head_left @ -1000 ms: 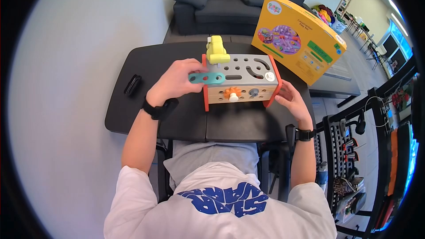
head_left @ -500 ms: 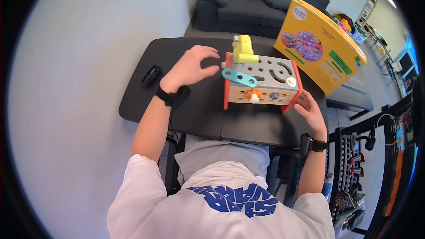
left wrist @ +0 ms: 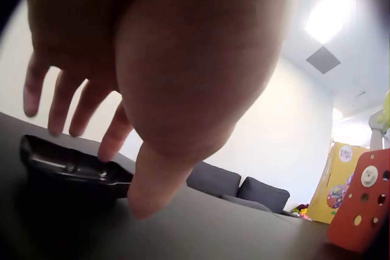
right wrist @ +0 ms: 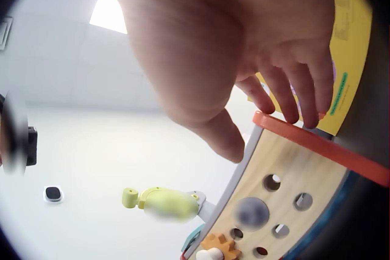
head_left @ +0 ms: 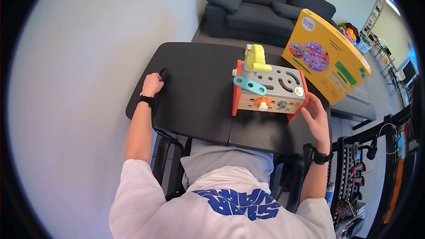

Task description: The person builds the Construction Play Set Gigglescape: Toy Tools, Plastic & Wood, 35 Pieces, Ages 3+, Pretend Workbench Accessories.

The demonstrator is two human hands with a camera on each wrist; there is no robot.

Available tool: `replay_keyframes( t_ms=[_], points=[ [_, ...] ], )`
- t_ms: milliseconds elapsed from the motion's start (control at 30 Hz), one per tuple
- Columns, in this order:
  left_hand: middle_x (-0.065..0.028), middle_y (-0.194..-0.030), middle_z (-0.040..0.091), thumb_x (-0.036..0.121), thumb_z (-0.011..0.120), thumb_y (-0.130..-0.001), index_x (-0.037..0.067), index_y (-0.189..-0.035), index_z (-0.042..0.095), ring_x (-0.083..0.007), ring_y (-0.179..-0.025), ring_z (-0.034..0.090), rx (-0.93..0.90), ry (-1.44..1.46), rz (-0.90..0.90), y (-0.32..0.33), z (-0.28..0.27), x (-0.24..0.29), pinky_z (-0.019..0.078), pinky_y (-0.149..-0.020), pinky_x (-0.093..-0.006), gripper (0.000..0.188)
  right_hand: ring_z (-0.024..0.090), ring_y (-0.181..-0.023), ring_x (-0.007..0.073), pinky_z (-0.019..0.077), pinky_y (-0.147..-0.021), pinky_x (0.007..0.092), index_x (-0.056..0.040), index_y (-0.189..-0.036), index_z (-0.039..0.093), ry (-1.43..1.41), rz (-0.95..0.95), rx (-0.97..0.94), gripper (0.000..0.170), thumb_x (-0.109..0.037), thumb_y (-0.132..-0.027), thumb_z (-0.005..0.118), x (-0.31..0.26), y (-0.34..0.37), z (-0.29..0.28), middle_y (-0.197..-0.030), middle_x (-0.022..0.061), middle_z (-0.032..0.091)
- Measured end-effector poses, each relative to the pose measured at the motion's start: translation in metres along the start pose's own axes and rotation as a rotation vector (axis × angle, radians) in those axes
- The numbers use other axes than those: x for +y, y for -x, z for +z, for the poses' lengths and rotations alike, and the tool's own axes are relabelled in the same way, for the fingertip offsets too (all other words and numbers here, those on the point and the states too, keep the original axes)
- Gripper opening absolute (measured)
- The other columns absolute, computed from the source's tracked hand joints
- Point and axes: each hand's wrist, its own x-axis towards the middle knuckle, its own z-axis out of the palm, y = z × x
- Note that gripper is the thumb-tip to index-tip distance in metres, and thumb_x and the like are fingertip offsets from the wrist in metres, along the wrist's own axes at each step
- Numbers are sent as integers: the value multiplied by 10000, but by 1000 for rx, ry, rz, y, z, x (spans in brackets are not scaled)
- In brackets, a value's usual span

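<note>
My left hand [head_left: 152, 85] is at the left side of the table, at a glossy black elongated object [left wrist: 67, 162]. In the left wrist view its fingers are spread and nearly straight, with the index fingertip at the object and the thumb by its near end. Beside the right red end panel of a wooden toy workbench [head_left: 248, 102] rests my right hand [head_left: 319, 121], fingers loosely extended at the panel's edge. On the bench's grey top stands a yellow toy piece [head_left: 257, 57]. A teal perforated strip [head_left: 256, 87] slants across the front left corner, above an orange gear [head_left: 257, 102] and grey bolt [head_left: 282, 104].
A large yellow box [head_left: 330, 57] leans upright behind the bench at the right. The black table [head_left: 195, 106] carries the toy workbench and black object. Beyond it is a dark grey sofa [head_left: 252, 17]; a rack [head_left: 347, 159] stands at the right.
The left hand has let go of the teal strip, which now slants downward to the right, and has moved left to the black object. The right hand has stayed by the workbench's right end.
</note>
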Motion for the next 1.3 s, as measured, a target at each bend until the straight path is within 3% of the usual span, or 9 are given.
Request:
replay_keyframes(
  t_ms=[333, 400, 567, 667, 733, 967, 1100, 1200, 1300],
  points=[
    [-219, -1108, 667, 177, 781, -789, 12, -955, 725, -386, -1040, 660, 46, -135, 174, 0, 36, -2, 548, -923, -463, 241, 577, -1279, 354, 440, -1077, 409, -3, -1303, 611, 450, -314, 134, 489, -71, -833, 726, -61, -5, 29, -1387, 201, 585],
    [-221, -1020, 677, 163, 794, -746, -10, -806, 718, -390, -963, 673, 131, -161, 158, 8, 41, 3, 560, -870, -460, 199, 588, -1256, 371, 451, -1063, 414, -13, -1305, 612, 474, -342, 115, 486, -69, -836, 724, -67, -3, 35, -1385, 195, 587],
    [-215, -931, 698, 139, 760, -730, -10, -944, 695, -388, -910, 689, 103, 87, 115, 50, 0, 53, 557, -828, -427, 268, 641, -1172, 350, 516, -966, 401, -36, -1258, 636, 470, -409, 71, 444, -50, -824, 731, -91, -1, 52, -1347, 159, 614],
    [-215, -877, 712, 197, 760, -716, -48, -1018, 635, -352, -815, 695, 93, 249, 227, 98, -46, 94, 553, -778, -384, 409, 643, -1167, 338, 522, -960, 392, -50, -1258, 642, 471, -546, 29, 456, -46, -813, 739, -99, -1, 66, -1342, 150, 618],
    [-128, -857, 666, 148, 740, -705, -3, -1015, 594, -201, -805, 638, 9, 467, 396, 126, -74, 116, 514, -756, -323, 375, 637, -1178, 340, 523, -968, 399, -50, -1278, 637, 448, -542, -17, 491, -30, -800, 745, -111, 1, 76, -1353, 151, 610],
    [-94, -948, 668, 167, 758, -665, -8, -1105, 570, -161, -857, 626, -178, 645, 750, 213, -133, 172, 510, -856, -291, 510, 586, -1262, 368, 499, -1030, 416, -19, -1422, 542, 136, -723, -186, 693, -53, -783, 807, -145, -2, 114, -1447, 198, 529],
    [-186, -1121, 681, 208, 776, -682, -60, -1214, 523, -223, -1020, 670, -83, 785, 1004, 223, -136, 184, 527, -948, -333, 647, 610, -1227, 359, 518, -999, 402, 13, -1393, 562, 152, -818, -160, 684, -39, -763, 822, -151, -6, 107, -1392, 210, 575],
    [-297, -1257, 645, 320, 841, -733, -97, -1307, 465, -296, -1122, 671, 93, 1115, 1245, 220, -126, 200, 528, -1015, -367, 803, 637, -1189, 336, 472, -1056, 418, 92, -1426, 475, 207, -866, -120, 763, -199, -813, 823, -155, -5, 93, -1313, 260, 621],
    [-363, -1372, 524, 443, 817, -822, -89, -1467, 279, -360, -1172, 651, 316, 1192, 1002, 247, -126, 214, 564, -951, -466, 994, 633, -1196, 361, 467, -1097, 483, 65, -1537, 313, -114, -730, 4, 891, -334, -881, 764, -165, 7, 98, -1365, 256, 577]
  ],
)
